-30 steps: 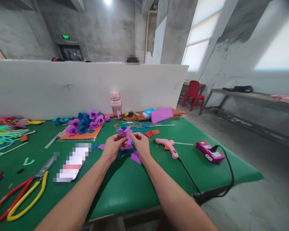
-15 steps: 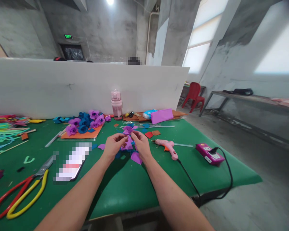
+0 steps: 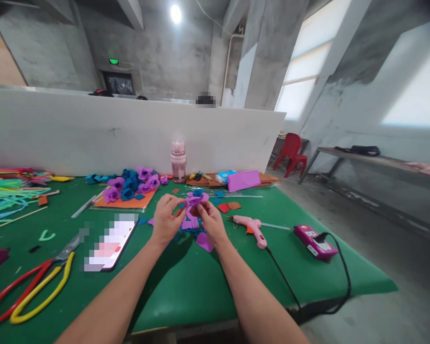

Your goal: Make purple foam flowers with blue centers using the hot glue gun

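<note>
Here a green table (image 3: 186,286) spreads wide, with a white partition (image 3: 93,134) along its far edge. Red and yellow scissors (image 3: 28,291) lie at the near left, a pink glue gun (image 3: 251,227) to the right. Just above the table's middle, the left hand (image 3: 166,222) and right hand (image 3: 209,222) meet, fingers curled and pinching a purple paper flower (image 3: 195,198) between them. Loose purple petals (image 3: 202,241) lie under the hands.
</note>
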Demonstrator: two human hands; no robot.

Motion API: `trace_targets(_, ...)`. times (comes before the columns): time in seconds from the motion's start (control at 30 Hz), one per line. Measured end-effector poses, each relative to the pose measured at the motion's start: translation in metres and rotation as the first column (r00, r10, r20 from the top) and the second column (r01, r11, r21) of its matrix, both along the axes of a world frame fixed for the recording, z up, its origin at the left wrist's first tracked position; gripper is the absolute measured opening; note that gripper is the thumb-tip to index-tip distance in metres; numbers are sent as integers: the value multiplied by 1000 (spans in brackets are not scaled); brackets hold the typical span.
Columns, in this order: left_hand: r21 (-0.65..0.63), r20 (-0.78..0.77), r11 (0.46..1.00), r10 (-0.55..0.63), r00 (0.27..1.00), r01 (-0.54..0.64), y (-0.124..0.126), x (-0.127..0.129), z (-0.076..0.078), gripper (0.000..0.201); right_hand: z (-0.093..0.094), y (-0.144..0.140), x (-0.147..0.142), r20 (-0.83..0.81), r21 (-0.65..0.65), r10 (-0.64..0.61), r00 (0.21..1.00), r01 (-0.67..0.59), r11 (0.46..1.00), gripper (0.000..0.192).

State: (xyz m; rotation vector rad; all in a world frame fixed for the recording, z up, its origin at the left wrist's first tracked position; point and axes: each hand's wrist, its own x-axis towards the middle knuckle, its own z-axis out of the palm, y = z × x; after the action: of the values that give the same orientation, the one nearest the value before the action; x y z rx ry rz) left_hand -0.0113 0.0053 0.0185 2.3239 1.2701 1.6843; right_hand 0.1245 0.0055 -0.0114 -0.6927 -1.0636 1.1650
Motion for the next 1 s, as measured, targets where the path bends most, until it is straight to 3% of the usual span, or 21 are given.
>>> trace_targets(0.4, 164, -137, 986, 57, 989, -34, 5, -8, -3, 12, -3, 2, 2, -32, 38, 63, 998, -61, 997, 20)
trace_targets(0.8, 220, -240, 975, 67, 968, -12, 8, -11, 1, 12, 1, 3, 9, 176, 98, -64, 982, 47, 994, 17)
trace_targets(1.0, 242, -223, 970, 60, 973, -4, 9, -12, 1, 11, -3, 5, 7, 144, 77, -45, 989, 34, 996, 17)
